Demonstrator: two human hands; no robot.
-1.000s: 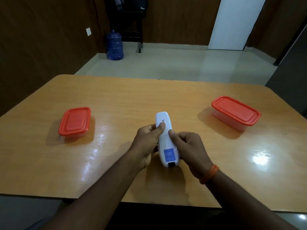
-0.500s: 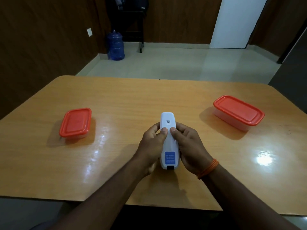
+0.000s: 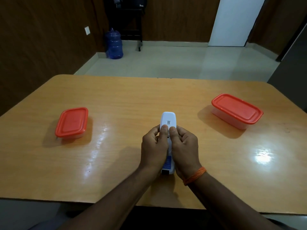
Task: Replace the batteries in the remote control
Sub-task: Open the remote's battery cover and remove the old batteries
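Both hands have closed in around the remote control over the last second. A second ago the left hand and right hand held it loosely from either side, with the blue label near its lower end in plain sight; now the palms wrap the lower body so that only a sliver of that label shows between them. The two thumbs have come together side by side on the white back, just below the small printed code. The fingers of each hand are curled around the edges, so both hands are gripping the remote.

It sits at centre frame, back upward, its far end pointing toward the top of the frame, low over the tabletop; whether it touches the surface cannot be told.

My reading is that this paired-thumb press is the set-up for sliding the battery cover off. The cover still looks shut and no batteries are visible.

Two red-lidded containers, one at left and one at right, stand closed and well apart from the hands
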